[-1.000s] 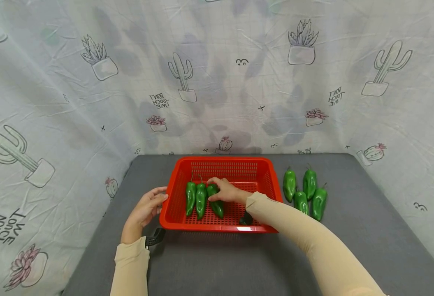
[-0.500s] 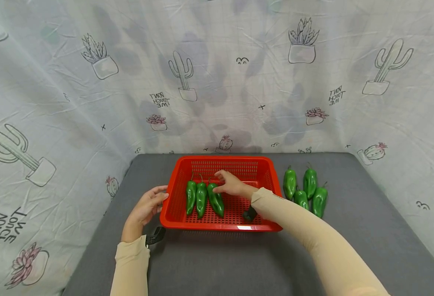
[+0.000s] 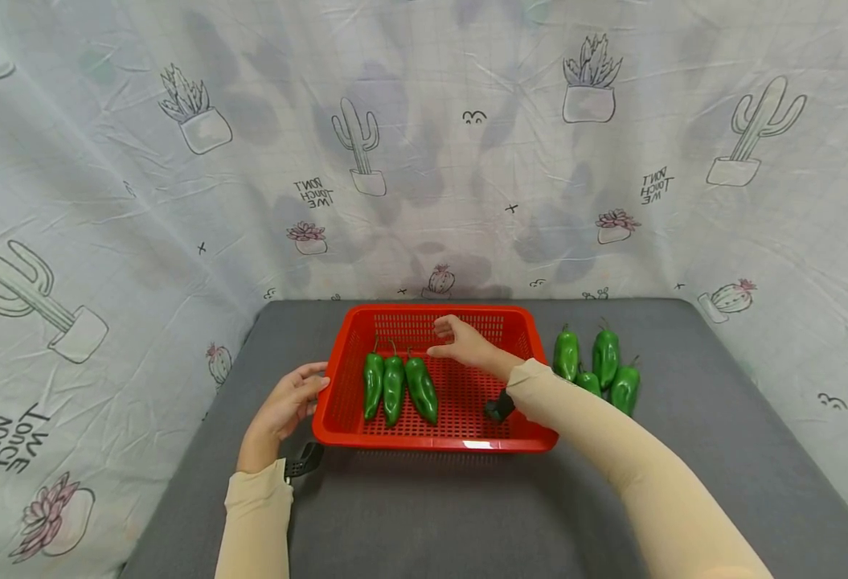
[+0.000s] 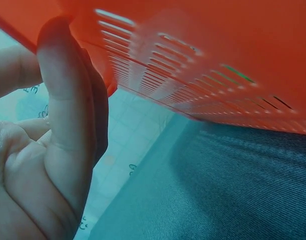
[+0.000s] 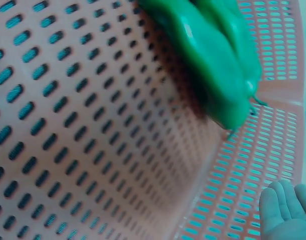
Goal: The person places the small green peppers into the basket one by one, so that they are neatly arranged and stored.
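Note:
A red slotted plastic basket (image 3: 412, 443) stands on the grey tabletop. My left hand (image 3: 288, 406) holds its left rim; in the left wrist view one fingertip (image 4: 55, 37) lies against the red rim and another finger passes behind it. Three green peppers lie side by side in the left half: a left one (image 3: 372, 388), a middle one (image 3: 393, 392) and a slanted one (image 3: 422, 392). Over the right half of the basket hovers my right hand (image 3: 469, 346), fingers loosely extended and holding nothing. The right wrist view shows its fingertips (image 5: 274, 202) beside the slotted wall, apart from the peppers.
Several more green peppers (image 3: 606, 358) lie on the table right of the basket, partly behind my right sleeve (image 3: 612, 442). A patterned cloth (image 3: 424, 161) hangs at the back and both sides of the grey table (image 3: 424, 515).
My right hand has let go of the slanted pepper, which stays in the basket, and has moved up and to the right. The left hand stays at the rim.

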`<state>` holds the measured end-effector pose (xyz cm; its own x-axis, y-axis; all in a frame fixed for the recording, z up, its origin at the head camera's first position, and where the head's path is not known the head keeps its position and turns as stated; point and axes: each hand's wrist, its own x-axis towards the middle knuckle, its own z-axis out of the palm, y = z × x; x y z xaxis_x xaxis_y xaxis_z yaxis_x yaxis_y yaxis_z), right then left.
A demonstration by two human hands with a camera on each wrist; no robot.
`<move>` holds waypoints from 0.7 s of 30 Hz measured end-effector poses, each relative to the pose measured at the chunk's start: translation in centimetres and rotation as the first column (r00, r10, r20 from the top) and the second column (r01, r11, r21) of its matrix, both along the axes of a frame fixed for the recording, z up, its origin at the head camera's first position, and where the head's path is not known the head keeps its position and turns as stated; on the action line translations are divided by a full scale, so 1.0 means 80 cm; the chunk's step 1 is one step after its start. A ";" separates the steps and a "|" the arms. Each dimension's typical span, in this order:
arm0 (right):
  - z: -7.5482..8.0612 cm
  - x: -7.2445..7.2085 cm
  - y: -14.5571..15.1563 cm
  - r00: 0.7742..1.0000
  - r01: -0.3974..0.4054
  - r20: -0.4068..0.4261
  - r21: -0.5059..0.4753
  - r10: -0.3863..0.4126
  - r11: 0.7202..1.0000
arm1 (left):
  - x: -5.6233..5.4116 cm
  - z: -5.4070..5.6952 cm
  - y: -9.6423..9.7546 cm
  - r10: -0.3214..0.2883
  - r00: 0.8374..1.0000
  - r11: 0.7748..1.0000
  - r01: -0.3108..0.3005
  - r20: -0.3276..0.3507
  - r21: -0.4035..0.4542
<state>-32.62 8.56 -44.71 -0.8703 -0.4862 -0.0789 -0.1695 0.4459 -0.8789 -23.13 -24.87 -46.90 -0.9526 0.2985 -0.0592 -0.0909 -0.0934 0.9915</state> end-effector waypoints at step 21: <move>0.045 0.000 0.052 0.998 0.063 -0.004 -0.177 -0.064 0.982 | 0.000 -0.002 0.001 0.009 1.000 1.000 -0.009 -0.005 -0.007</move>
<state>-32.65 12.73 -41.12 -0.9001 -0.4356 0.0119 -0.1547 0.2938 -0.9433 -23.17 -24.75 -47.03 -0.9556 0.2891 -0.0568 -0.0853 -0.0872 0.9925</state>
